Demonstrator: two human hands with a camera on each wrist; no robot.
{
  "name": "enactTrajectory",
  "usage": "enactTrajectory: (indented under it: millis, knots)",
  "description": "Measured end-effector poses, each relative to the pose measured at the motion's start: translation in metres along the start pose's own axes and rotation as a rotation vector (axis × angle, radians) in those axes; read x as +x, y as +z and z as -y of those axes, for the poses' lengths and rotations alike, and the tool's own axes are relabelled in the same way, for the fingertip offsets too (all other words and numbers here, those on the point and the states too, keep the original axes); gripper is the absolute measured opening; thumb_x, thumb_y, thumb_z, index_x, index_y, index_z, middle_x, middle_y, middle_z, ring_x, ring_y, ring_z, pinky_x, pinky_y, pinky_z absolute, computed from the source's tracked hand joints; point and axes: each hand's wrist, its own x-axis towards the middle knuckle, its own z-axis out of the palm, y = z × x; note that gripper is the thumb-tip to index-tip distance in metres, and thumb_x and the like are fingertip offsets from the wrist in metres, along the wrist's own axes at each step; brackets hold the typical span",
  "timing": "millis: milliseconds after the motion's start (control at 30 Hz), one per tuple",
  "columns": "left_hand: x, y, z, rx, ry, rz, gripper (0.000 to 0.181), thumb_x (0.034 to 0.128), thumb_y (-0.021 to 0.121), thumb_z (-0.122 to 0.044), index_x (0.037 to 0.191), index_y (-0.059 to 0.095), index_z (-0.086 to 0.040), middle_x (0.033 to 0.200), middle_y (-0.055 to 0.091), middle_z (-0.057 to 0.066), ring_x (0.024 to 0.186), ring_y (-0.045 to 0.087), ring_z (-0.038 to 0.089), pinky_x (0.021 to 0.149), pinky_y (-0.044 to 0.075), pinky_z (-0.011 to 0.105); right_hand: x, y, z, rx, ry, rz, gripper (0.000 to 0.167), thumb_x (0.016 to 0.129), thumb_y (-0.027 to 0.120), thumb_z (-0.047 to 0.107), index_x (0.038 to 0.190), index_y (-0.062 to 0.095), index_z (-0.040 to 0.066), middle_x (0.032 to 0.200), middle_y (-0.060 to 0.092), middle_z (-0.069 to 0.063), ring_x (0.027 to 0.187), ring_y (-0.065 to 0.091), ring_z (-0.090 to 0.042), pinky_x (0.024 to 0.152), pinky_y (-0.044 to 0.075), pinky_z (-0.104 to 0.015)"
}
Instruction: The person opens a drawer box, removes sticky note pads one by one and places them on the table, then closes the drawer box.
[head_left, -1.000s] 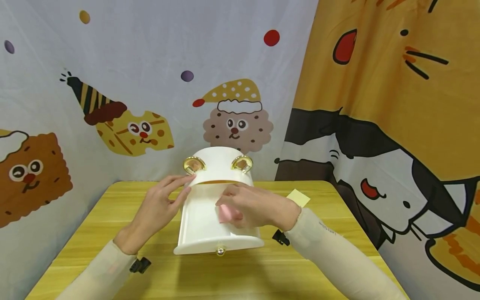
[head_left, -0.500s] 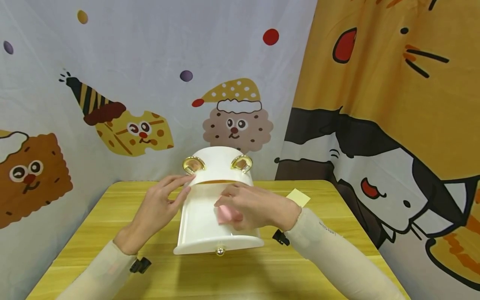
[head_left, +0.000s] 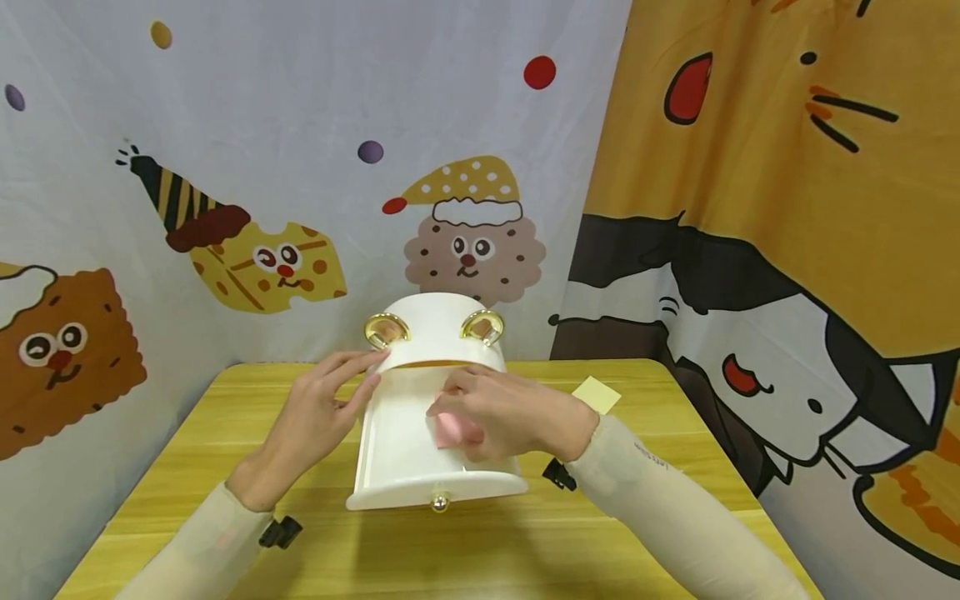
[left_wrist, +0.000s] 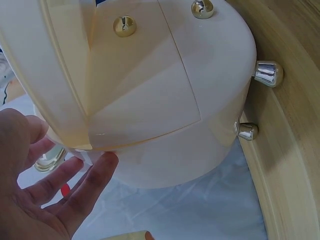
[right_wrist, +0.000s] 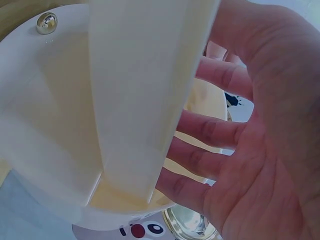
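Note:
A white rounded cabinet (head_left: 441, 321) with two gold ring-like ornaments stands on the table. Its white drawer (head_left: 396, 417), a gold knob (head_left: 440, 502) on the front, is pulled out toward me. My right hand (head_left: 510, 408) reaches over the drawer's right side, fingers bent, and pinches a soft-looking pink piece, perhaps paper (head_left: 452, 430). In the right wrist view the drawer wall (right_wrist: 137, 100) hides those fingertips and the pink piece. With fingers fairly straight, my left hand (head_left: 322, 404) touches the cabinet's left edge; the left wrist view shows its fingertips (left_wrist: 107, 160) at the seam beside the drawer.
A yellow square note (head_left: 597, 395) lies on the wooden table (head_left: 600, 533) right of the cabinet. Behind stands a printed cloth backdrop (head_left: 300, 100). The left wrist view shows metallic conical feet (left_wrist: 268, 74) on the cabinet and another gold knob (left_wrist: 124, 26).
Both hands, the cabinet and the drawer stay nearly where they were. The pink piece in my right hand shifts only slightly, and the head view drifts a little.

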Motion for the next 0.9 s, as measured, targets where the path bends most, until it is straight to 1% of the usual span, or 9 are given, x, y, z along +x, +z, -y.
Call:
enactTrajectory:
  millis: [200, 300, 500, 600, 700, 900]
  knots:
    - [-0.0002, 0.0007, 0.0000, 0.003, -0.003, 0.002, 0.041, 0.1075, 0.082, -0.002, 0.147, 0.082, -0.012, 0.134, 0.081, 0.016, 0.098, 0.086, 0.029, 0.067, 0.064, 0.015, -0.0006, 0.0004, -0.0007, -0.004, 0.007, 0.009, 0.054, 0.096, 0.092, 0.027, 0.148, 0.078, 0.027, 0.149, 0.071, -0.006, 0.137, 0.069, -0.024, 0.121, 0.061, -0.040]
    - [-0.0004, 0.0010, 0.0000, 0.003, -0.006, 0.005, 0.040, 0.1077, 0.082, -0.002, 0.147, 0.082, -0.012, 0.134, 0.081, 0.016, 0.101, 0.085, 0.030, 0.068, 0.064, 0.014, -0.0011, 0.0011, -0.0013, 0.000, 0.002, 0.003, 0.054, 0.096, 0.092, 0.027, 0.149, 0.078, 0.027, 0.149, 0.070, -0.006, 0.135, 0.070, -0.023, 0.120, 0.061, -0.039]
    - [-0.0016, 0.0012, 0.0001, 0.002, -0.014, 0.009, 0.041, 0.1080, 0.082, -0.003, 0.148, 0.081, -0.013, 0.135, 0.081, 0.015, 0.105, 0.085, 0.031, 0.069, 0.064, 0.013, -0.0011, 0.0007, -0.0011, -0.018, -0.004, 0.012, 0.058, 0.094, 0.093, 0.023, 0.149, 0.078, 0.029, 0.147, 0.068, -0.006, 0.132, 0.069, -0.023, 0.114, 0.063, -0.038]
    - [-0.0020, 0.0015, 0.0006, 0.002, -0.014, 0.009, 0.041, 0.1080, 0.082, -0.003, 0.148, 0.081, -0.013, 0.135, 0.081, 0.015, 0.105, 0.085, 0.031, 0.069, 0.064, 0.013, -0.0001, 0.0007, -0.0012, -0.039, -0.014, 0.017, 0.055, 0.094, 0.092, 0.022, 0.147, 0.079, 0.031, 0.145, 0.068, -0.007, 0.131, 0.068, -0.024, 0.113, 0.063, -0.039]
    - [-0.0020, 0.0018, 0.0011, 0.003, -0.012, 0.006, 0.041, 0.1079, 0.082, -0.003, 0.148, 0.081, -0.013, 0.134, 0.081, 0.015, 0.104, 0.085, 0.030, 0.069, 0.064, 0.013, 0.0009, 0.0010, -0.0016, -0.035, -0.017, 0.022, 0.051, 0.094, 0.091, 0.021, 0.142, 0.079, 0.031, 0.145, 0.067, -0.008, 0.131, 0.066, -0.025, 0.113, 0.062, -0.040]
    - [-0.0018, 0.0019, 0.0018, 0.006, -0.009, 0.006, 0.041, 0.1080, 0.082, -0.003, 0.148, 0.081, -0.014, 0.134, 0.081, 0.015, 0.102, 0.086, 0.029, 0.069, 0.064, 0.014, 0.0019, 0.0021, -0.0026, -0.019, 0.002, 0.032, 0.044, 0.093, 0.092, 0.021, 0.135, 0.078, 0.028, 0.147, 0.064, -0.009, 0.130, 0.066, -0.026, 0.115, 0.062, -0.041]
